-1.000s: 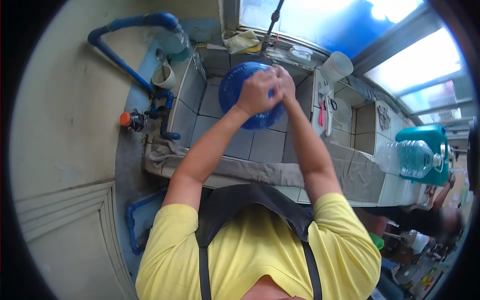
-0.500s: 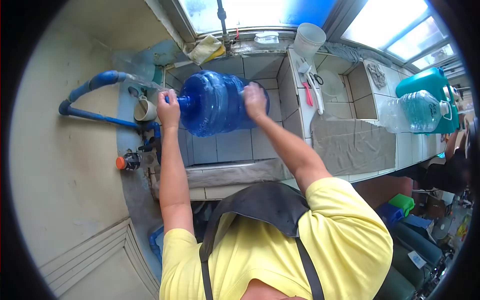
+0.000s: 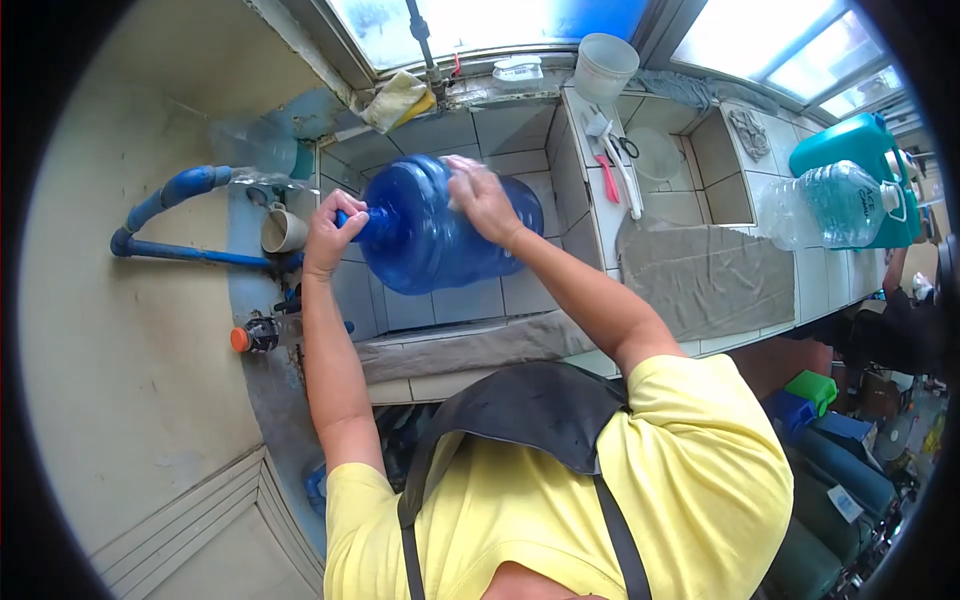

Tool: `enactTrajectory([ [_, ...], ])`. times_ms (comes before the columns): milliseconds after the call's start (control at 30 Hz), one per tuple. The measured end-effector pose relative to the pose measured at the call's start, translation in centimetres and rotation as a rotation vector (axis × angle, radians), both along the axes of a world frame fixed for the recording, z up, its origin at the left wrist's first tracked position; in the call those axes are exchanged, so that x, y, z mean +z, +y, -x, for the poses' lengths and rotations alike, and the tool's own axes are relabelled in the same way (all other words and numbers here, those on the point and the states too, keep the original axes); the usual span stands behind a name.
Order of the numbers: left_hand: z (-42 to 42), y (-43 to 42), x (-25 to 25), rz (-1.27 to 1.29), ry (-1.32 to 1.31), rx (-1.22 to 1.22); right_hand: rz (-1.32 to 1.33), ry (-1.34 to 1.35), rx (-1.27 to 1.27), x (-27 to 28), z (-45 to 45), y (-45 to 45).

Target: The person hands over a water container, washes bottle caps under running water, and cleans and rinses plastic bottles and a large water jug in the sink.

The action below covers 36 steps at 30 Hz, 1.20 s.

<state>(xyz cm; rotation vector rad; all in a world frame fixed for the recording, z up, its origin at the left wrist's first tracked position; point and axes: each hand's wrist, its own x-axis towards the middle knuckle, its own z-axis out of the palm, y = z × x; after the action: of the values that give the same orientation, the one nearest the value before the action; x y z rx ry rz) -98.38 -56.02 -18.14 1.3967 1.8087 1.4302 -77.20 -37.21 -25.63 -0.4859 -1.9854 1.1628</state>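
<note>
A large blue water jug (image 3: 415, 245) lies on its side over the tiled sink basin (image 3: 470, 300), its neck pointing left. My left hand (image 3: 332, 228) is closed round the neck. Against the upper side of the jug's body rests my right hand (image 3: 482, 200), fingers bent and slightly blurred. Something pale shows under those fingers, too small to identify. Water streams from the blue pipe (image 3: 195, 182) toward the jug's mouth, near my left hand.
A white mug (image 3: 284, 230) and an orange-capped bottle (image 3: 255, 335) are at the left. On the divider lie a pink-handled tool (image 3: 609, 178) and scissors (image 3: 627, 147). A white bucket (image 3: 605, 68), grey cloth (image 3: 705, 280), clear bottle (image 3: 840, 205) and teal jug (image 3: 850, 150) stand or lie beyond.
My right hand has moved left and up along the jug's body. The jug has shifted slightly downward in view, with my left hand still on its neck.
</note>
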Motion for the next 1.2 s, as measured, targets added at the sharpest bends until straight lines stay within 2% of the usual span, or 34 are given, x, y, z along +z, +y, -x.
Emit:
enactTrajectory([
  [33,0.0,-0.2,-0.3,0.003,-0.001,-0.001,0.003,-0.001,-0.001,-1.8,-0.2,0.4],
  [100,-0.3,-1.2,-1.0,0.044,-0.158,0.026,-0.153,-0.174,0.095,-8.4,-1.3,2.5],
  [167,0.0,-1.0,-0.5,0.051,-0.214,0.035,-0.247,-0.240,0.135,-9.7,-2.0,5.5],
  [233,-0.9,-1.2,-0.3,0.068,-0.222,0.080,0.633,-0.848,0.187,-8.8,-3.3,6.4],
  [267,-1.3,-1.1,-0.4,0.067,-0.228,0.111,0.624,-0.849,0.195,-8.4,-2.5,6.3],
  [367,-2.6,0.0,0.3,-0.045,-0.379,0.125,0.686,-0.393,0.234,-0.6,-0.4,1.7],
  [400,-3.0,0.5,0.3,-0.103,-0.451,0.125,0.687,-0.398,0.244,1.3,-0.2,0.7],
  [433,-3.7,0.8,-0.2,-0.100,-0.454,0.135,0.315,-0.277,0.247,2.9,-0.3,-0.5],
  [467,-4.5,1.5,-1.0,-0.168,-0.431,0.370,-0.057,-0.144,0.240,3.6,-0.4,-1.3],
  [500,-4.9,2.0,-1.8,-0.240,-0.401,0.604,-0.059,-0.141,0.245,3.0,-0.8,-1.7],
  [533,-4.9,2.3,-2.5,-0.317,-0.367,0.836,0.068,-0.139,0.231,1.5,-1.4,-1.7],
  [567,-4.8,2.0,-3.2,-0.325,-0.363,0.836,0.194,-0.137,0.215,-0.7,-2.0,-1.3],
  [633,-5.0,0.8,-5.1,-0.297,-0.594,1.020,0.304,-0.454,0.160,-9.0,-4.5,0.5],
  [667,-5.0,0.7,-5.6,-0.273,-0.713,1.105,0.358,-0.717,0.179,-9.0,-5.9,1.7],
  [700,-4.6,1.0,-5.6,-0.273,-0.715,1.097,0.408,-0.981,0.199,-8.4,-6.7,2.7],
  [733,-4.1,0.9,-5.7,-0.221,-0.765,1.048,0.410,-0.984,0.196,-8.1,-6.6,2.2],
  [833,-4.0,0.8,-5.6,-0.116,-0.857,0.954,0.331,-0.296,0.080,-7.0,-4.0,-1.4],
  [900,-6.7,2.7,-4.1,-0.196,-0.634,0.796,0.299,-0.016,0.165,-1.1,-2.0,-1.7],
  [933,-7.8,3.4,-3.1,-0.232,-0.525,0.714,0.301,-0.016,0.160,-1.4,-1.3,-0.3],
  [967,-8.8,3.6,-1.8,-0.229,-0.524,0.706,0.560,-0.064,0.284,-2.0,-0.1,2.2],
  [1000,-10.0,3.4,0.1,-0.238,-0.428,0.558,0.821,-0.110,0.408,-2.5,0.5,4.0],
  [1033,-11.1,3.0,2.1,-0.247,-0.334,0.410,0.824,-0.107,0.400,-2.8,0.2,4.7],
  [1067,-11.8,2.8,4.0,-0.258,-0.240,0.264,0.814,-0.303,0.323,-3.0,-0.3,5.5],
  [1133,-10.9,2.0,7.3,-0.398,-0.230,0.207,0.780,-0.694,0.164,-3.5,-1.4,7.0],
  [1167,-10.0,1.3,8.5,-0.445,-0.289,0.225,0.781,-0.694,0.162,-4.0,-2.2,7.9],
  [1200,-8.7,0.5,9.2,-0.493,-0.348,0.244,1.022,-0.634,0.195,-4.6,-3.0,8.9],
])
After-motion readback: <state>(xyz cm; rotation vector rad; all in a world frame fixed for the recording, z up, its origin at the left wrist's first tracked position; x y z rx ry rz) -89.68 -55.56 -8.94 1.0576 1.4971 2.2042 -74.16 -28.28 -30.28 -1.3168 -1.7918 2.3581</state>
